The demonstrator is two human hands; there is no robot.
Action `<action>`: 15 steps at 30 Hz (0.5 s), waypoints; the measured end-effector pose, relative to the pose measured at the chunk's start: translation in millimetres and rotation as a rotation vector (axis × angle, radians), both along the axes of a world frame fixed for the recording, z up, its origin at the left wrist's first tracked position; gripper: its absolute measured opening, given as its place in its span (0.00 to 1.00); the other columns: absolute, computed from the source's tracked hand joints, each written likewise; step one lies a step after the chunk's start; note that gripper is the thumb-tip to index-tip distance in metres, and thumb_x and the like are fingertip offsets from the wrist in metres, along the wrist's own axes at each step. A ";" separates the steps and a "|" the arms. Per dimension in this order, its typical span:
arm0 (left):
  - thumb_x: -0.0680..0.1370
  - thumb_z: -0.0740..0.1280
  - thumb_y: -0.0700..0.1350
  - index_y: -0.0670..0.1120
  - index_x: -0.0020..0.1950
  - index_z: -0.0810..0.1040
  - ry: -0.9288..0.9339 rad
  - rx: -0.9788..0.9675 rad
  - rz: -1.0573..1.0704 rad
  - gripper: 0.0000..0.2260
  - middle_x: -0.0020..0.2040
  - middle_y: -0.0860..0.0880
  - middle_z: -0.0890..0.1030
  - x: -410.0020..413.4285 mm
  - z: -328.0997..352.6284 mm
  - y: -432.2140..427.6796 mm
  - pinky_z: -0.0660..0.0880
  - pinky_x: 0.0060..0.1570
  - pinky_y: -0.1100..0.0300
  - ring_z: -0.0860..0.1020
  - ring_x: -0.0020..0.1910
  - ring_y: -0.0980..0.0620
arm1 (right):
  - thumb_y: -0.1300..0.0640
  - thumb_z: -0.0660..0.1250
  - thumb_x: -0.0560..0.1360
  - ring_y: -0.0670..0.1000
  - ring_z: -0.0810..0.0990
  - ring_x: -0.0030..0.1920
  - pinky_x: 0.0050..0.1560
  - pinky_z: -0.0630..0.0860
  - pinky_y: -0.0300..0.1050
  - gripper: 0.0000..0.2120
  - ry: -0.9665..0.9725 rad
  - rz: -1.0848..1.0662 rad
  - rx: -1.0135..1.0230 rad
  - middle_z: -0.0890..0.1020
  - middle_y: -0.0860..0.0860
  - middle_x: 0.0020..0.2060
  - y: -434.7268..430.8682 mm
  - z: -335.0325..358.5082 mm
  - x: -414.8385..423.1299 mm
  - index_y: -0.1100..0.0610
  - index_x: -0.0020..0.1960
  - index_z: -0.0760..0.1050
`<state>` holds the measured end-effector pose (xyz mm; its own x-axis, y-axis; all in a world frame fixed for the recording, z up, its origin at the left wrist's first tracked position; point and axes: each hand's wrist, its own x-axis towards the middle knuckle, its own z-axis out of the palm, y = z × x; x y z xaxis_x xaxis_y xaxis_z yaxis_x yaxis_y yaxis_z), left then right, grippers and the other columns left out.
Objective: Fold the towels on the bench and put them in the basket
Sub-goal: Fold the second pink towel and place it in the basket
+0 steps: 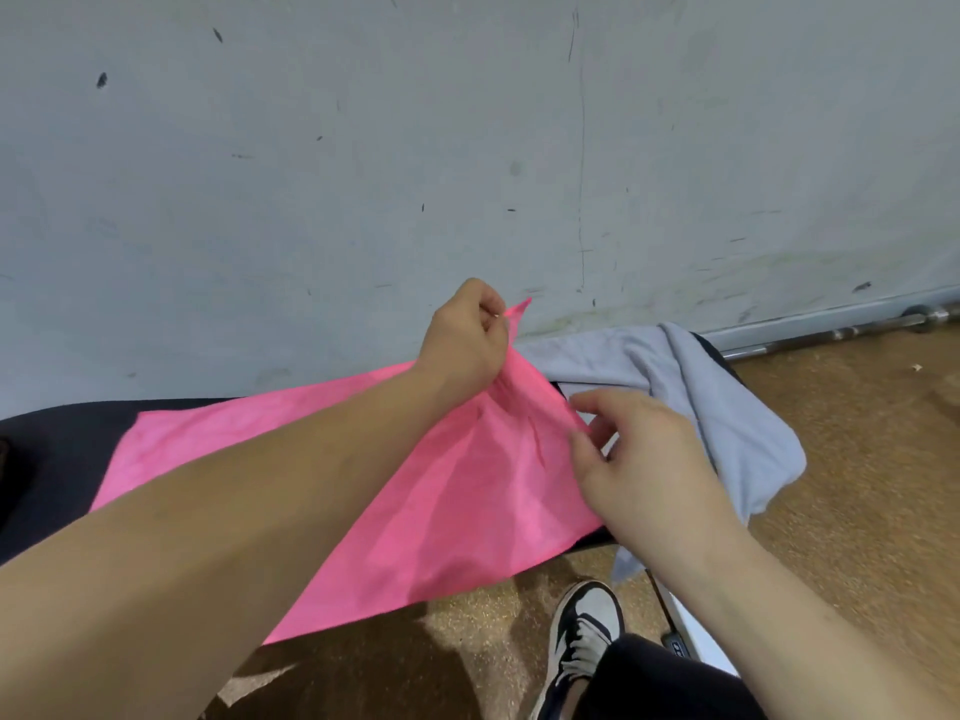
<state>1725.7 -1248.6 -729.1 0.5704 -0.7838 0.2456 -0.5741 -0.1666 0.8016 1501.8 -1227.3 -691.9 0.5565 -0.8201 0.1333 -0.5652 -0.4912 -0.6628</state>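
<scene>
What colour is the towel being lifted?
Bright pink towel, seen clearly in the head view.

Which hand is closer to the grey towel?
The right hand. It hovers at the pink towel's edge, just beside the grey towel. The left hand pinches the pink towel's corner, farther away.

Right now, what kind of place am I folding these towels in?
Probably a gym: a black padded bench holds the towels, a steel barbell lies along the scuffed wall, and the floor looks like speckled rubber matting.
</scene>
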 end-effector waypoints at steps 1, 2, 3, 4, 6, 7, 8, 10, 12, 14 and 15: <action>0.78 0.65 0.37 0.45 0.52 0.76 0.014 0.022 0.008 0.06 0.34 0.51 0.77 6.1 2.0 7.4 0.73 0.37 0.60 0.74 0.32 0.53 | 0.58 0.69 0.76 0.42 0.77 0.35 0.37 0.68 0.33 0.11 -0.023 0.023 0.034 0.80 0.43 0.35 5.6 1.0 6.2 0.46 0.54 0.82; 0.77 0.65 0.37 0.45 0.56 0.76 0.037 0.054 0.022 0.09 0.35 0.51 0.78 13.6 4.6 16.1 0.73 0.38 0.61 0.75 0.33 0.54 | 0.58 0.69 0.75 0.41 0.77 0.33 0.34 0.67 0.31 0.09 -0.051 0.046 0.078 0.79 0.43 0.31 11.5 1.3 14.5 0.46 0.51 0.82; 0.76 0.65 0.36 0.45 0.60 0.76 0.068 0.092 0.042 0.13 0.35 0.51 0.79 22.8 6.8 25.6 0.73 0.39 0.61 0.76 0.34 0.53 | 0.59 0.69 0.76 0.41 0.76 0.32 0.33 0.67 0.31 0.08 -0.068 0.066 0.116 0.78 0.44 0.29 17.2 1.4 24.3 0.47 0.51 0.83; 0.76 0.65 0.36 0.46 0.62 0.75 0.101 0.127 0.067 0.16 0.36 0.51 0.80 32.9 9.7 36.1 0.74 0.39 0.61 0.78 0.35 0.51 | 0.59 0.69 0.76 0.41 0.76 0.31 0.33 0.68 0.31 0.08 -0.079 0.083 0.146 0.77 0.45 0.28 22.7 1.8 35.1 0.49 0.51 0.84; 0.75 0.65 0.35 0.45 0.65 0.74 0.145 0.176 0.127 0.19 0.38 0.49 0.81 55.2 14.8 59.8 0.75 0.38 0.61 0.80 0.36 0.49 | 0.58 0.69 0.76 0.42 0.76 0.30 0.33 0.70 0.32 0.08 -0.079 0.134 0.184 0.77 0.46 0.27 35.1 3.5 59.0 0.50 0.53 0.84; 0.75 0.66 0.35 0.44 0.65 0.75 0.152 0.185 0.160 0.19 0.37 0.49 0.80 67.1 16.6 72.6 0.76 0.37 0.61 0.80 0.36 0.49 | 0.57 0.68 0.76 0.43 0.76 0.29 0.33 0.72 0.36 0.09 -0.079 0.170 0.203 0.77 0.46 0.27 42.4 3.8 71.4 0.50 0.53 0.84; 0.75 0.66 0.34 0.44 0.65 0.76 0.153 0.188 0.195 0.19 0.37 0.50 0.80 79.4 18.2 86.3 0.76 0.37 0.61 0.79 0.35 0.50 | 0.57 0.67 0.77 0.44 0.76 0.26 0.33 0.74 0.40 0.09 -0.084 0.208 0.227 0.76 0.47 0.27 50.8 3.9 84.5 0.51 0.54 0.84; 0.75 0.67 0.35 0.44 0.64 0.77 0.154 0.188 0.269 0.18 0.36 0.50 0.79 104.9 19.9 114.3 0.77 0.38 0.60 0.78 0.33 0.51 | 0.57 0.67 0.77 0.46 0.75 0.24 0.34 0.77 0.45 0.09 -0.091 0.272 0.256 0.75 0.47 0.24 69.2 3.5 111.1 0.51 0.54 0.84; 0.76 0.67 0.35 0.43 0.64 0.77 0.164 0.183 0.320 0.17 0.38 0.47 0.81 129.8 20.7 142.6 0.79 0.40 0.58 0.79 0.34 0.50 | 0.57 0.67 0.77 0.46 0.75 0.25 0.38 0.80 0.47 0.08 -0.088 0.328 0.278 0.74 0.46 0.23 87.8 2.7 140.1 0.51 0.52 0.84; 0.76 0.66 0.35 0.43 0.65 0.77 0.162 0.202 0.363 0.17 0.42 0.43 0.84 153.7 19.0 169.1 0.81 0.44 0.55 0.81 0.36 0.48 | 0.57 0.68 0.78 0.48 0.77 0.27 0.39 0.80 0.49 0.06 -0.096 0.405 0.334 0.74 0.48 0.23 108.7 2.9 169.9 0.50 0.49 0.84; 0.76 0.65 0.35 0.44 0.65 0.76 0.171 0.211 0.388 0.17 0.42 0.43 0.84 164.9 17.2 181.5 0.82 0.46 0.53 0.81 0.36 0.48 | 0.57 0.68 0.78 0.51 0.79 0.28 0.38 0.81 0.50 0.06 -0.106 0.440 0.372 0.75 0.51 0.24 119.9 2.3 183.7 0.50 0.48 0.84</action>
